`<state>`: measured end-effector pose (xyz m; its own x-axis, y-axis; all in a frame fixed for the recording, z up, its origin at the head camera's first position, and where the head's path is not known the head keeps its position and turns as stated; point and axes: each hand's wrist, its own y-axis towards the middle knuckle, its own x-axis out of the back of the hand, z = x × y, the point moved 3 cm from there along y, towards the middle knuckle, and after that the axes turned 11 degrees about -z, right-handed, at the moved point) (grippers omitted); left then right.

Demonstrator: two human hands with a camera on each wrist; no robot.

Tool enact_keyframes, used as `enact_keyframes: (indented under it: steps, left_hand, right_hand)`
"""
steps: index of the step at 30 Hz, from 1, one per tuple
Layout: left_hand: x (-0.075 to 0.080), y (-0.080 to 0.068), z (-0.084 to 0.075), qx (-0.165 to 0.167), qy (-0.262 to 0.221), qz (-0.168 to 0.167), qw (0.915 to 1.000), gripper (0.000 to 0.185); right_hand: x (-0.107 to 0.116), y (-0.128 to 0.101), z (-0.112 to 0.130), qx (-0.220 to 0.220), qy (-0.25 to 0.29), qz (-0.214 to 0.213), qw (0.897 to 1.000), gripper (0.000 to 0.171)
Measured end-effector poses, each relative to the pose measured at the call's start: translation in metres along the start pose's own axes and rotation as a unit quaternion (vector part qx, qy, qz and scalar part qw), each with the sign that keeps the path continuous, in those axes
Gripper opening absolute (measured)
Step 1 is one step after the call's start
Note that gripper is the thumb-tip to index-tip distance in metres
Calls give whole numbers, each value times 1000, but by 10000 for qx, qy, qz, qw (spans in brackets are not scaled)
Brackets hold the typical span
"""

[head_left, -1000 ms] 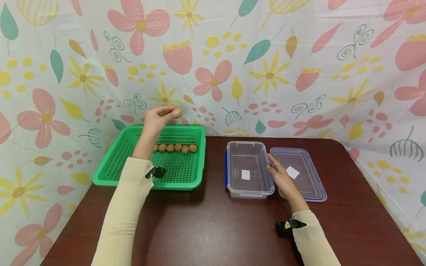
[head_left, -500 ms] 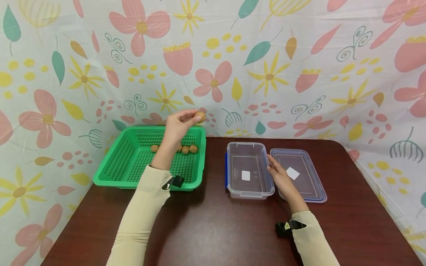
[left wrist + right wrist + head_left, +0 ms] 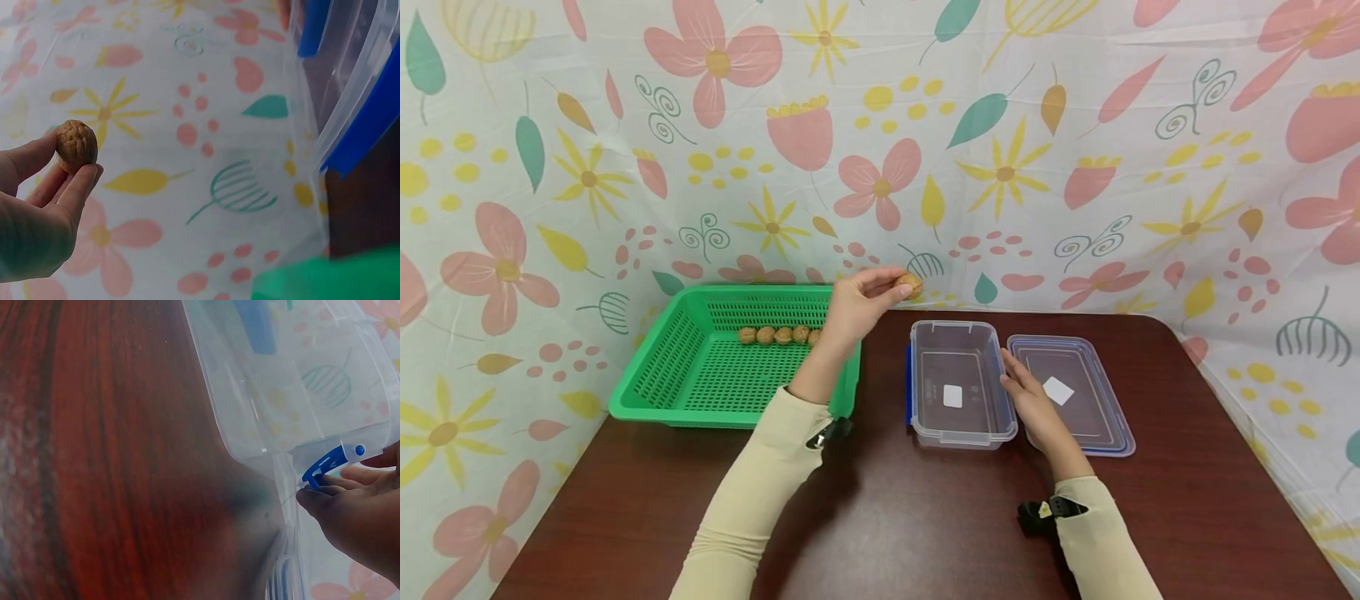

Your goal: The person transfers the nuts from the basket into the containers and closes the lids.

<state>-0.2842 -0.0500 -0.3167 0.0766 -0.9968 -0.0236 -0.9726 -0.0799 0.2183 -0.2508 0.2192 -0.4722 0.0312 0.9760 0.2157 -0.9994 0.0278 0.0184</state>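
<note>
Up in the air, between the green basket and the clear container, my left hand (image 3: 859,310) pinches a walnut (image 3: 910,286) between thumb and fingertips. The left wrist view shows the same walnut (image 3: 76,145) at the ends of the fingers. A clear plastic container (image 3: 966,436) stands uncovered on the table, with a white label inside. My right hand (image 3: 1037,410) rests against its right side, fingers fairly straight. In the right wrist view that hand's fingers (image 3: 325,499) touch the blue side clip (image 3: 328,464), which hangs folded out. Part of the right hand is hidden behind the container.
The green basket (image 3: 730,416) at left holds a row of walnuts (image 3: 765,334) along its far side; my left arm covers part of it. A clear lid (image 3: 1093,392) lies right of the container on the dark wooden table (image 3: 910,517). A flowered cloth (image 3: 880,100) hangs behind.
My left hand has carried the walnut rightward and a little downward, from over the basket to near the container's far left corner. The right hand has stayed at the container's side.
</note>
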Motion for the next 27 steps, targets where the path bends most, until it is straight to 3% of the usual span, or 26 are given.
enact_keyframes:
  steps: [3, 11, 21, 27]
  left_hand:
    - [-12, -5, 6, -18, 44, 109, 9999, 30]
    - [-40, -19, 35, 299, -67, 422, 9986, 30]
    - [-63, -37, 67, 367, 125, 648, 9971, 29]
    - [-76, -45, 82, 593, 227, 755, 9951, 27]
  right_hand:
    - [1, 1, 0, -11, 17, -22, 10000, 53]
    - [0, -1, 1, -43, -19, -41, 10000, 54]
    - [-1, -1, 1, -80, -19, -81, 9999, 53]
    - [0, -1, 2, -61, -11, -99, 9999, 53]
